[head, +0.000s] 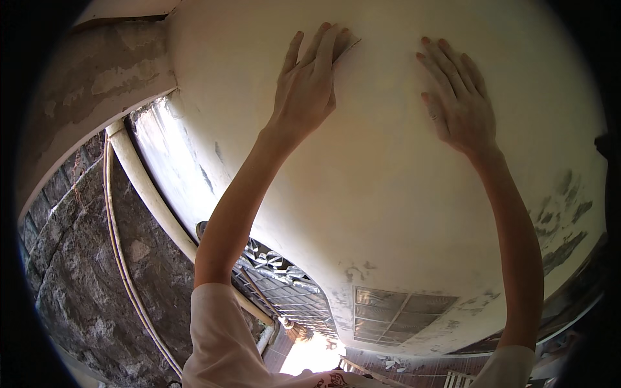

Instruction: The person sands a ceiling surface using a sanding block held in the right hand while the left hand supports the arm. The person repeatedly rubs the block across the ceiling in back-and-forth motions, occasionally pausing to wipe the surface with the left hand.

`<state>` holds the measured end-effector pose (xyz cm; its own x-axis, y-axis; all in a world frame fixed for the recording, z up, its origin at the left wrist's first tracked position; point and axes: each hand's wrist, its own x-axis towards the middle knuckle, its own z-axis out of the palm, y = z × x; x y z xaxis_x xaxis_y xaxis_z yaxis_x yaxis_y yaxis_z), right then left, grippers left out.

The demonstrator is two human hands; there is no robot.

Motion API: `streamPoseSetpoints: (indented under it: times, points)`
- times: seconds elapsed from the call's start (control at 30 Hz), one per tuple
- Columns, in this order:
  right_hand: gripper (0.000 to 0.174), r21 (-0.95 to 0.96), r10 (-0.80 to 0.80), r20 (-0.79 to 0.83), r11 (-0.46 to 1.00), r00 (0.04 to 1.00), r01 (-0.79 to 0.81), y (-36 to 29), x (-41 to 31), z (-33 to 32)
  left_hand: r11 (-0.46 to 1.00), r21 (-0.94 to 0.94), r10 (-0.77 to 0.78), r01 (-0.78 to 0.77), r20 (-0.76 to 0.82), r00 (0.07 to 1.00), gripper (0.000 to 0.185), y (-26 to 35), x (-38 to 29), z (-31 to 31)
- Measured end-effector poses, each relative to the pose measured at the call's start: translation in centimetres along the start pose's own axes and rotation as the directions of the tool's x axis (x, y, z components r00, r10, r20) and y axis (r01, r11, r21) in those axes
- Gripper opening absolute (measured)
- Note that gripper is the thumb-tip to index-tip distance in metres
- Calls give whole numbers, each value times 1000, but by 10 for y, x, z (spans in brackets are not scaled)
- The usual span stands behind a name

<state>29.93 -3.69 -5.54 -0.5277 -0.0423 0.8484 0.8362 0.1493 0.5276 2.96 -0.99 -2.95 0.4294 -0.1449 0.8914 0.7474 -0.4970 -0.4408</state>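
A pale plastered wall surface [378,160] spreads in front of me, both arms stretched out to it. My left hand [308,80] presses a thin sheet, possibly sandpaper [348,44], flat against the plaster. Its fingers cover most of the sheet, and only one corner with a ragged edge shows past the fingertips. Off to the right, my right hand [461,97] lies palm-down on the same surface, its fingers slightly spread and nothing visible in it. A whitish dust coats both hands.
Lower down are a screened window panel [402,315] and dark peeling patches [565,242]. To the left, a thick pipe [150,189] and thin poles [119,252] run past a rough stone wall [92,276]. A flaking beam [111,72] adjoins the plaster at upper left.
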Motion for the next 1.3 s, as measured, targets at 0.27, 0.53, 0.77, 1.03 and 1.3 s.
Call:
streamPoseSetpoints:
  times: [0.27, 0.53, 0.77, 1.03, 1.3]
  points:
    - [48, -1, 2, -25, 1000, 1000, -3, 1, 0, 2, 999, 0, -40, 40, 55, 998, 45, 5, -3, 0]
    - [47, -1, -4, 1, 1000, 1000, 4, 2, -1, 0, 999, -18, -48, 50, 104, 993, 45, 3, -7, -4]
    - [47, -20, -7, 0, 1000, 1000, 7, 1, 0, -1, 999, -23, -27, 28, 39, 999, 55, 5, -4, -1]
    - [45, -8, -11, 0, 1000, 1000, 11, 2, -1, 1, 991, 90, -108, 100, 88, 990, 55, 15, -10, 3]
    - [45, -19, -12, -10, 1000, 1000, 11, 1, 0, 0, 997, -17, -81, 82, 48, 996, 54, 14, -9, -3]
